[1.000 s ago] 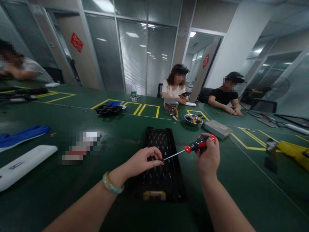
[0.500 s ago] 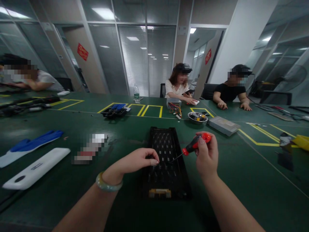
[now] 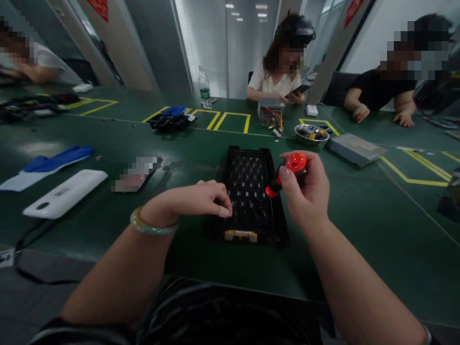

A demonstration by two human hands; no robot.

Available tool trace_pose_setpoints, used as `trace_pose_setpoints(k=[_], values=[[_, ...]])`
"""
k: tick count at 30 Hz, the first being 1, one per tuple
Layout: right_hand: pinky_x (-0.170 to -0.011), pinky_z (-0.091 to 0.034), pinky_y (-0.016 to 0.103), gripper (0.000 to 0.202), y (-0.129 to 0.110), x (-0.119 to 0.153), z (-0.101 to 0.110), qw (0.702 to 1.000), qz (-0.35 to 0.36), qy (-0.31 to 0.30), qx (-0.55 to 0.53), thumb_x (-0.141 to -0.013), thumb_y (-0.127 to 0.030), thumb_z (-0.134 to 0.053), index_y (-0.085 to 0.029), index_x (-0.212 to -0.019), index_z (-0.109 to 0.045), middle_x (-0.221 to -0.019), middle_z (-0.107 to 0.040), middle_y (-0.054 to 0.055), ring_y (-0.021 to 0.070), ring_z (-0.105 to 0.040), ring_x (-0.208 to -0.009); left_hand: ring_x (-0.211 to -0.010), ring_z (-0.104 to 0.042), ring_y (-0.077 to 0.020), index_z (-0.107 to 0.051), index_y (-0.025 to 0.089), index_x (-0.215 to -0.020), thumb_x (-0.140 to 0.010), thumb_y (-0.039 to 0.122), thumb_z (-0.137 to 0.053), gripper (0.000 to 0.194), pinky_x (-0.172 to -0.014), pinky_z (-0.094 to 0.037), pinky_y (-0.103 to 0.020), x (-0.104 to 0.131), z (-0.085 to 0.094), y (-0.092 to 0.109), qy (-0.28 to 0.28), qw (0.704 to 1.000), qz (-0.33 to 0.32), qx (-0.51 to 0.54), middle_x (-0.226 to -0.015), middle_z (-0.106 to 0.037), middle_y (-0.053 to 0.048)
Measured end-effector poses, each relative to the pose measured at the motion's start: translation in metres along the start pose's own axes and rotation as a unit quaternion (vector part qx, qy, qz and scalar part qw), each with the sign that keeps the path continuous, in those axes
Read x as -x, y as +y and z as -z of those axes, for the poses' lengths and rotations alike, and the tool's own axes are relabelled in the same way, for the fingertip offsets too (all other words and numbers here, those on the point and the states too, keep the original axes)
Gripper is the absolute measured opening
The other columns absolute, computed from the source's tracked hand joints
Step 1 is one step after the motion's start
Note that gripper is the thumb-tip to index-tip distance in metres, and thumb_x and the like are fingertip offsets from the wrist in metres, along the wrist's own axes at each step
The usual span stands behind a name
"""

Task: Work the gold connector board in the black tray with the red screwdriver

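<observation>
In front of me on the green table lies a black rectangular case [image 3: 247, 175], its inside filled with rows of small pale rectangular marks or slots. A yellow connector strip [image 3: 240, 235] sits at its near end. My right hand [image 3: 309, 191] grips a red and black screwdriver [image 3: 295, 164] by the handle, above the case's right side. The screwdriver's tip is hard to make out against the dark case. Over the left edge of the case, my left hand [image 3: 201, 199] has its fingers curled, thumb against fingertips; anything pinched there is too small to see.
To the left lie a white elongated device [image 3: 64, 194], a blue and white glove [image 3: 53, 163] and a blurred phone-like item [image 3: 138, 176]. Farther off are a black tray [image 3: 168, 120], a bottle [image 3: 204, 88], a metal bowl [image 3: 312, 139] and a grey box [image 3: 355, 148]. Several people sit across.
My view has tilted down, so the table appears higher. The screwdriver has turned steeper in my right hand. Across the table, a person's hand has left the white item for a dark tablet.
</observation>
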State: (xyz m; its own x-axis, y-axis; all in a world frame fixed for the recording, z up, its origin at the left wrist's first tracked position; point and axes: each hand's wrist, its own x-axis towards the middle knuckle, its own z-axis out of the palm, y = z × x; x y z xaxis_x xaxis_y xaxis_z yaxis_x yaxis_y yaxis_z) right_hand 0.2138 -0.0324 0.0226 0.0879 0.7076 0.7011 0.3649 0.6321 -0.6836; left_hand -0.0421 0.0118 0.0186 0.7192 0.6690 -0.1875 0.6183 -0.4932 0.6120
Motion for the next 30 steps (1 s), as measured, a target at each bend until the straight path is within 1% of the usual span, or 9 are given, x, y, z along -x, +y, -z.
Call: trace_pose_setpoints(k=[2, 4, 6, 9, 11, 14, 19, 25, 30], values=[[-0.067, -0.047, 0.032, 0.026, 0.0, -0.001, 0.001, 1.0, 0.012, -0.009, 0.015, -0.091, -0.041, -0.063, -0.023, -0.109, -0.062, -0.101, -0.064, 0.003, 0.0144, -0.057, -0.076, -0.097, -0.06, -0.0252, -0.081, 0.032, -0.078, -0.075, 0.04, -0.079, 0.009, -0.096, -0.039, -0.035, 0.002, -0.002, 0.001, 0.013, 1.0, 0.009, -0.003, -0.088, -0.069, -0.003], [-0.07, -0.048, 0.034, 0.028, 0.001, -0.002, 0.002, 0.999, 0.015, -0.021, 0.03, -0.092, -0.044, -0.06, -0.023, -0.111, -0.062, -0.101, -0.064, 0.004, 0.0158, -0.057, -0.078, -0.096, -0.059, -0.0258, -0.082, 0.032, -0.076, -0.073, 0.04, -0.081, 0.008, -0.097, -0.036, -0.036, 0.003, -0.002, 0.001, 0.012, 1.0, 0.022, -0.013, -0.087, -0.069, -0.002], [-0.067, -0.046, 0.033, 0.03, 0.0, -0.002, 0.003, 0.998, 0.015, -0.039, 0.045, -0.092, -0.046, -0.059, -0.023, -0.113, -0.061, -0.096, -0.063, 0.003, 0.0145, -0.055, -0.073, -0.098, -0.058, -0.0265, -0.082, 0.033, -0.076, -0.074, 0.039, -0.08, 0.006, -0.097, -0.034, -0.036, 0.004, -0.002, 0.002, -0.001, 0.999, 0.025, -0.026, -0.089, -0.069, -0.002], [-0.06, -0.041, 0.031, 0.031, -0.001, -0.002, 0.004, 0.995, 0.019, -0.066, 0.075, -0.091, -0.046, -0.061, -0.023, -0.112, -0.061, -0.086, -0.058, 0.0, 0.012, -0.049, -0.064, -0.098, -0.058, -0.0261, -0.082, 0.033, -0.075, -0.074, 0.039, -0.08, 0.006, -0.096, -0.033, -0.035, 0.005, 0.0, 0.004, -0.015, 0.999, 0.017, -0.023, -0.087, -0.068, -0.002], [-0.06, -0.04, 0.03, 0.03, -0.001, -0.002, 0.004, 0.993, 0.022, -0.073, 0.091, -0.091, -0.046, -0.062, -0.024, -0.11, -0.061, -0.083, -0.057, 0.0, 0.0122, -0.048, -0.064, -0.098, -0.057, -0.0261, -0.082, 0.033, -0.076, -0.076, 0.04, -0.079, 0.008, -0.096, -0.033, -0.035, 0.005, 0.0, 0.006, -0.028, 0.999, 0.015, -0.028, -0.088, -0.068, -0.002], [-0.063, -0.042, 0.032, 0.029, 0.001, -0.002, 0.005, 0.992, 0.022, -0.07, 0.104, -0.092, -0.047, -0.06, -0.024, -0.109, -0.06, -0.086, -0.058, 0.0, 0.0133, -0.051, -0.068, -0.104, -0.055, -0.0274, -0.082, 0.034, -0.081, -0.08, 0.043, -0.074, 0.013, -0.097, -0.031, -0.036, 0.004, -0.004, 0.008, -0.047, 0.997, 0.016, -0.065, -0.094, -0.068, -0.003], [-0.064, -0.042, 0.032, 0.028, 0.004, -0.002, 0.005, 0.992, 0.02, -0.062, 0.111, -0.093, -0.046, -0.059, -0.023, -0.108, -0.059, -0.085, -0.057, 0.0, 0.0128, -0.05, -0.07, -0.104, -0.051, -0.0261, -0.082, 0.034, -0.079, -0.08, 0.044, -0.074, 0.013, -0.097, -0.031, -0.036, 0.003, -0.012, 0.012, -0.041, 0.995, 0.011, -0.088, -0.097, -0.064, -0.003], [-0.066, -0.043, 0.034, 0.026, 0.005, -0.002, 0.004, 0.994, 0.009, -0.058, 0.093, -0.093, -0.046, -0.059, -0.024, -0.106, -0.059, -0.086, -0.058, 0.001, 0.0142, -0.052, -0.071, -0.109, -0.047, -0.0254, -0.081, 0.033, -0.087, -0.087, 0.043, -0.068, 0.017, -0.096, -0.028, -0.039, 0.003, -0.011, 0.025, -0.092, 0.983, 0.039, -0.153, -0.105, -0.062, -0.002], [-0.063, -0.041, 0.034, 0.024, 0.003, -0.002, 0.005, 0.992, -0.006, -0.066, 0.107, -0.093, -0.045, -0.06, -0.025, -0.106, -0.059, -0.083, -0.056, 0.0, 0.0135, -0.05, -0.067, -0.111, -0.047, -0.0247, -0.081, 0.034, -0.088, -0.087, 0.042, -0.069, 0.015, -0.096, -0.026, -0.04, 0.002, -0.011, 0.026, -0.092, 0.981, 0.05, -0.164, -0.107, -0.061, -0.001]])
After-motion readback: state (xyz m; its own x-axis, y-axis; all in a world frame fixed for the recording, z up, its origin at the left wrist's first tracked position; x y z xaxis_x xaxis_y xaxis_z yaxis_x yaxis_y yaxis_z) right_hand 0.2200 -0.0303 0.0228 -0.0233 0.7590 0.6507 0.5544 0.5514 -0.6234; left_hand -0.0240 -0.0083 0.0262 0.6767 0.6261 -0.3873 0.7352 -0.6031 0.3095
